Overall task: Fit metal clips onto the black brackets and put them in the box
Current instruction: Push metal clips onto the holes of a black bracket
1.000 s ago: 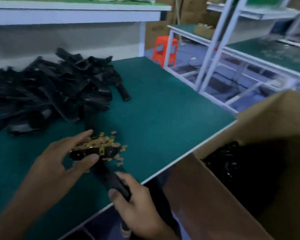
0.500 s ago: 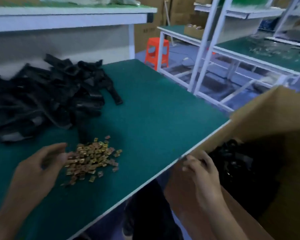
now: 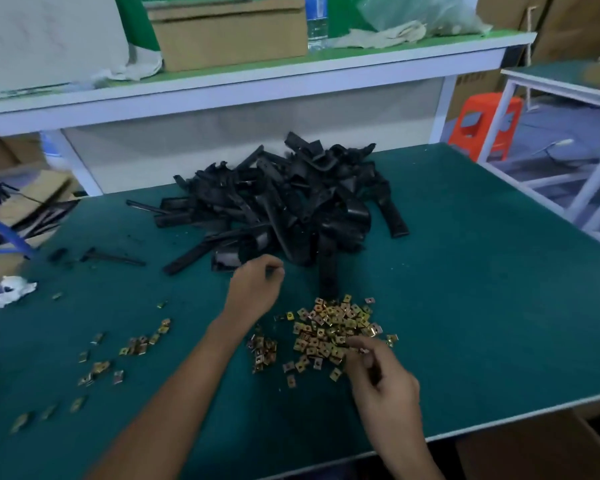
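Observation:
A heap of black brackets [image 3: 284,202] lies at the middle of the green table [image 3: 482,289]. In front of it is a pile of brass-coloured metal clips [image 3: 329,327]. My left hand [image 3: 257,289] reaches to the near edge of the bracket heap with its fingers curled; I cannot tell whether it grips a bracket. My right hand [image 3: 378,372] hovers at the near right side of the clip pile, and its thumb and fingertips pinch a clip. The cardboard box [image 3: 527,445] shows only as a flap below the table's front right edge.
Loose clips [image 3: 136,344] are scattered on the left of the table, near a crumpled white scrap [image 3: 11,289]. A shelf [image 3: 257,84] behind carries a cardboard box and a bottle. An orange stool [image 3: 485,123] and white racks stand to the right.
The view has swung left from the box to the table. My right hand came from the box to the clip pile. My left hand moved from the clips up to the bracket heap.

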The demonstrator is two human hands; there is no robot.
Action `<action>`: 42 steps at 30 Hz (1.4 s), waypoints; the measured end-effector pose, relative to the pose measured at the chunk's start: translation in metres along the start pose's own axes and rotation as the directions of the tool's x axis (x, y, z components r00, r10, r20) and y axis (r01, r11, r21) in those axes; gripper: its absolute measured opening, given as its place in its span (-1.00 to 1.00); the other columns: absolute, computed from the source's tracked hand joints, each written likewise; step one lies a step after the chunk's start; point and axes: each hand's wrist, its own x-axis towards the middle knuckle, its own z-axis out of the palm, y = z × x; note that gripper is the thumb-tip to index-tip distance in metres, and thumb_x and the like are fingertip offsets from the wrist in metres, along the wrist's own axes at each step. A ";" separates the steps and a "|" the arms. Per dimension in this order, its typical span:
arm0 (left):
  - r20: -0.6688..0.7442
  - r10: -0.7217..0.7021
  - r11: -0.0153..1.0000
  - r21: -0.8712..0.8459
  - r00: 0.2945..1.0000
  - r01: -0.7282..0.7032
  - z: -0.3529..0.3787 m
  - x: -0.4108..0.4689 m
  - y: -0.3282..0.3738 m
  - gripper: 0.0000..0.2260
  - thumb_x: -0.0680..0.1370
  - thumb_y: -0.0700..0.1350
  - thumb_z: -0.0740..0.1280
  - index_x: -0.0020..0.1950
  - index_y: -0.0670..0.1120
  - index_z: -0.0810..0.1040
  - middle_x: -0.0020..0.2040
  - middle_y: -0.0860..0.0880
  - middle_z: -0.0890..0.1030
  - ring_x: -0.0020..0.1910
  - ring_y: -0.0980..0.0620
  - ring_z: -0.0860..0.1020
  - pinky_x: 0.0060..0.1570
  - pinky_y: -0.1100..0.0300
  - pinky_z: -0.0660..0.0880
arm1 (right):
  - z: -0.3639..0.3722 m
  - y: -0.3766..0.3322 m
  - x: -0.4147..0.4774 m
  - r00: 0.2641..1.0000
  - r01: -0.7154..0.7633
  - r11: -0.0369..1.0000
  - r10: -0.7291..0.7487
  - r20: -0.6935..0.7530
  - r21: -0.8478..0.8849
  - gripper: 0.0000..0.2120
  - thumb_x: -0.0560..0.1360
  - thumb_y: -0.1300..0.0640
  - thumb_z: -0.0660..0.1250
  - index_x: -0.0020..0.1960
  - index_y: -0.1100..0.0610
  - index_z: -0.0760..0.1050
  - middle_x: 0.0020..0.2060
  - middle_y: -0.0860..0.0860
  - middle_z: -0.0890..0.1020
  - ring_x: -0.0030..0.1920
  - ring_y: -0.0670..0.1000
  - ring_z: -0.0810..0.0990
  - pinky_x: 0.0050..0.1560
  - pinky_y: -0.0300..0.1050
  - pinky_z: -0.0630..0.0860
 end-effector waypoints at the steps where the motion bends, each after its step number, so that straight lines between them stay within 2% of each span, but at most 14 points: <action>1: 0.050 0.005 1.000 -0.008 0.999 -0.005 0.007 0.006 0.010 -0.80 0.64 0.05 0.29 0.09 -0.01 0.65 -0.02 0.07 0.68 -0.02 0.04 0.63 -0.10 0.20 0.51 | -0.001 0.000 0.000 1.000 -0.002 1.000 0.002 -0.002 0.003 -0.78 0.59 0.08 0.37 0.08 -0.26 0.54 -0.36 -0.09 0.53 -0.40 -0.12 0.46 -0.35 -0.20 0.41; 4: 0.170 -0.035 0.990 0.140 0.985 0.011 0.033 0.018 0.038 -0.51 0.51 0.39 0.25 -0.23 -0.03 0.58 -0.24 -0.06 0.62 -0.14 -0.10 0.58 -0.09 0.05 0.54 | 0.000 -0.002 0.001 1.000 0.025 0.999 -0.025 0.015 -0.045 -0.80 0.60 0.12 0.38 0.00 -0.21 0.57 -0.40 -0.09 0.52 -0.42 -0.14 0.45 -0.36 -0.26 0.37; 6: 0.205 -0.078 0.979 0.198 0.976 0.036 0.048 0.025 0.050 -0.47 0.48 0.42 0.27 -0.29 -0.05 0.52 -0.19 -0.20 0.61 -0.11 -0.19 0.56 -0.03 0.01 0.51 | 0.001 -0.001 0.000 0.999 0.032 0.997 -0.031 0.017 -0.064 -0.81 0.60 0.12 0.37 -0.01 -0.19 0.58 -0.41 -0.08 0.53 -0.43 -0.15 0.46 -0.37 -0.27 0.38; 9: 0.240 -0.135 0.983 -0.092 0.961 0.161 0.052 0.031 0.060 -0.63 0.59 0.17 0.32 -0.26 -0.04 0.38 -0.30 -0.10 0.47 -0.26 -0.08 0.52 -0.20 0.09 0.42 | -0.001 0.002 0.001 1.000 0.003 1.000 -0.003 0.001 -0.021 -0.81 0.61 0.14 0.36 0.01 -0.18 0.59 -0.40 -0.07 0.55 -0.39 -0.10 0.51 -0.33 -0.19 0.44; 12: 0.296 -0.156 0.869 -0.413 0.943 0.273 0.040 0.019 0.064 -0.86 0.70 -0.01 0.17 0.06 -0.07 0.37 -0.15 -0.07 0.63 -0.25 0.00 0.59 -0.23 0.05 0.53 | -0.001 0.001 0.001 1.000 -0.003 1.000 0.003 -0.016 -0.001 -0.80 0.61 0.10 0.36 0.06 -0.22 0.57 -0.33 -0.10 0.60 -0.32 -0.05 0.59 -0.30 -0.23 0.46; 15: 0.273 -0.062 0.768 -0.601 0.960 0.220 0.020 -0.015 0.068 -0.88 0.73 -0.03 0.11 0.19 -0.06 0.28 -0.08 -0.11 0.68 -0.29 0.09 0.60 -0.30 0.16 0.52 | -0.001 0.000 0.002 0.999 -0.029 1.000 0.029 -0.045 0.002 -0.88 0.61 -0.03 0.32 0.08 -0.26 0.55 -0.23 -0.18 0.65 -0.23 -0.09 0.64 -0.27 -0.31 0.47; 19: 0.087 0.220 0.947 -0.260 0.972 -0.191 0.026 -0.089 0.063 -0.94 0.70 0.06 0.09 0.13 0.11 0.25 -0.08 0.06 0.57 -0.21 0.19 0.52 -0.22 0.18 0.46 | -0.001 -0.006 0.005 0.993 -0.108 0.985 0.113 -0.027 0.136 -0.63 0.50 -0.45 0.17 0.22 -0.37 0.48 -0.03 -0.29 0.69 -0.08 -0.20 0.68 -0.13 -0.33 0.52; 23: 0.332 0.478 0.872 -0.070 0.813 -0.485 0.046 -0.142 0.056 -0.59 0.61 0.08 0.23 0.44 0.12 0.21 0.34 0.14 0.32 0.29 0.13 0.26 0.28 0.28 0.27 | -0.003 -0.007 0.007 0.984 -0.130 0.956 0.158 -0.088 0.263 -0.78 0.63 -0.24 0.21 0.12 -0.20 0.55 -0.09 -0.15 0.69 -0.08 -0.17 0.65 -0.08 -0.18 0.52; 25: 0.359 0.498 0.865 -0.144 0.789 -0.480 0.043 -0.136 0.055 -0.59 0.56 0.14 0.28 0.39 0.19 0.31 0.32 0.25 0.35 0.30 0.24 0.24 0.26 0.38 0.19 | -0.006 -0.006 0.007 0.975 -0.107 0.946 0.161 -0.157 0.307 -0.81 0.71 -0.05 0.17 0.09 -0.18 0.56 -0.12 -0.08 0.67 -0.11 -0.10 0.65 -0.11 -0.17 0.53; 27: 0.257 0.490 0.870 -0.199 0.833 -0.451 0.038 -0.119 0.055 -0.77 0.60 0.09 0.26 0.25 0.16 0.50 0.19 0.26 0.50 0.21 0.30 0.37 0.19 0.36 0.28 | -0.008 -0.008 0.007 0.971 -0.070 0.950 0.135 -0.198 0.304 -0.79 0.71 0.00 0.14 0.12 -0.17 0.55 -0.11 -0.11 0.67 -0.10 -0.12 0.64 -0.10 -0.20 0.52; 30: 0.109 0.374 0.912 0.136 0.921 -0.386 0.046 -0.080 0.049 -0.69 0.69 0.03 0.15 0.41 0.05 0.46 0.37 0.08 0.46 0.34 0.09 0.34 0.36 0.14 0.28 | -0.006 -0.013 0.005 0.972 -0.080 0.942 0.146 -0.185 0.327 -0.76 0.70 -0.04 0.13 0.28 -0.22 0.49 -0.18 -0.08 0.65 -0.28 -0.12 0.60 -0.27 -0.24 0.55; 34: 0.239 0.158 0.884 0.398 0.958 -0.245 0.062 -0.052 0.042 -0.61 0.70 0.10 0.09 0.46 -0.03 0.40 0.41 -0.07 0.40 0.39 -0.11 0.31 0.36 0.01 0.20 | -0.008 -0.012 0.002 0.969 -0.126 0.942 0.184 -0.164 0.312 -0.73 0.51 -0.27 0.25 0.19 -0.50 0.43 -0.23 -0.07 0.71 -0.40 -0.08 0.61 -0.41 -0.21 0.52; 38: 0.069 0.134 0.961 0.236 0.989 -0.147 0.057 -0.053 0.029 -0.74 0.66 -0.02 0.22 0.29 -0.09 0.53 0.22 -0.09 0.56 0.25 -0.16 0.45 0.18 0.07 0.26 | -0.006 -0.010 0.002 0.976 -0.152 0.938 0.193 -0.104 0.311 -0.61 0.34 -0.28 0.45 0.16 -0.36 0.53 -0.29 0.02 0.71 -0.41 -0.05 0.61 -0.41 -0.16 0.48; 42: -0.033 0.244 0.957 0.173 0.969 -0.235 0.039 -0.062 0.010 -0.90 0.55 -0.23 0.28 0.00 -0.06 0.54 -0.03 -0.03 0.58 0.02 -0.12 0.50 -0.05 0.07 0.30 | -0.006 -0.009 0.004 0.980 -0.163 0.944 0.189 -0.063 0.285 -0.65 0.40 0.01 0.58 0.09 -0.31 0.58 -0.31 0.04 0.67 -0.43 -0.01 0.54 -0.48 -0.19 0.46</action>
